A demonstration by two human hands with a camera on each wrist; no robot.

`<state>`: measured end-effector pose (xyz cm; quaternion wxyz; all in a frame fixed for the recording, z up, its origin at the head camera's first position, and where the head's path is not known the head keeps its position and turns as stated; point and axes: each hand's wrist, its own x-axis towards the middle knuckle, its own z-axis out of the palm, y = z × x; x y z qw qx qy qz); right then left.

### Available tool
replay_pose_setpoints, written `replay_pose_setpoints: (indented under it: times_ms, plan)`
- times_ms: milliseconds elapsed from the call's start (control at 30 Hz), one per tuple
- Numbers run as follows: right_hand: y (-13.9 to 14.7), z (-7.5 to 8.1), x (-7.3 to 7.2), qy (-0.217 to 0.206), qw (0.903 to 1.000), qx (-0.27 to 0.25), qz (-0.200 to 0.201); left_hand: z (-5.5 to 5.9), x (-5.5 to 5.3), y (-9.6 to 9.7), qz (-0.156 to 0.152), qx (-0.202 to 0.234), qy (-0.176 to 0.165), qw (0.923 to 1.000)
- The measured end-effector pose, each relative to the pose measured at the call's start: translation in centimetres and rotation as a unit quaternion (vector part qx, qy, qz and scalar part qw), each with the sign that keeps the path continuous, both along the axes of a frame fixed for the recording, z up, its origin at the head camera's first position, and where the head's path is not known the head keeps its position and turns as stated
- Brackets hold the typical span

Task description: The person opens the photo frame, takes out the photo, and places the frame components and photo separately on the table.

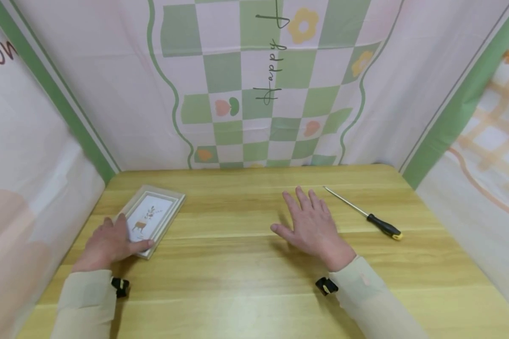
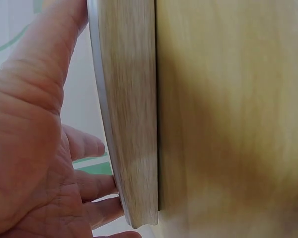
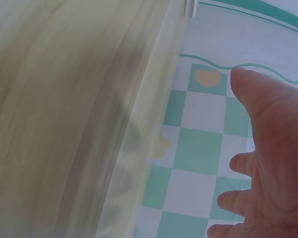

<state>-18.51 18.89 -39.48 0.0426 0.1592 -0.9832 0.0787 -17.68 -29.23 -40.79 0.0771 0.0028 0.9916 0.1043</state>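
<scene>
A pale, wood-toned picture frame [image 1: 163,230] lies at the left of the table, its white picture showing a small deer and a leafy sprig. My left hand [image 1: 108,242] rests at its near left corner, thumb stretched along the near edge and fingers spread by the left side. From the left wrist, the frame's wooden side [image 2: 131,114] shows close up, fingertips [image 2: 107,183] right at its edge. Over the right half of the table is my right hand [image 1: 314,228], palm down, fingers spread and holding nothing. A screwdriver [image 1: 383,227] with a black and yellow handle lies to its right.
The wood-grain table [image 1: 237,268] reaches back to a hanging cloth [image 1: 258,70] with green and white checks. More printed cloth [image 1: 471,155] encloses the right side, and another sheet [image 1: 21,155] the left. Each wrist has a small black device [image 1: 326,286] strapped on.
</scene>
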Motion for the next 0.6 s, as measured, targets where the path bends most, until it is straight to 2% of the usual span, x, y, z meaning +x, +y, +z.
replay_pose_setpoints:
  times_ms: [233,467,600]
  plan:
    - [-0.1,0.0,0.1,-0.006,1.0,0.0,0.001,0.4,0.3,0.6,0.006,0.011,-0.017,0.9998]
    - [-0.2,0.1,0.2,0.005,1.0,0.001,0.006,0.8,0.4,1.9,0.01,0.005,-0.041,0.9991]
    - [-0.2,0.1,0.2,0.004,1.0,0.002,0.005,0.7,0.4,2.7,0.007,-0.001,-0.044,0.999]
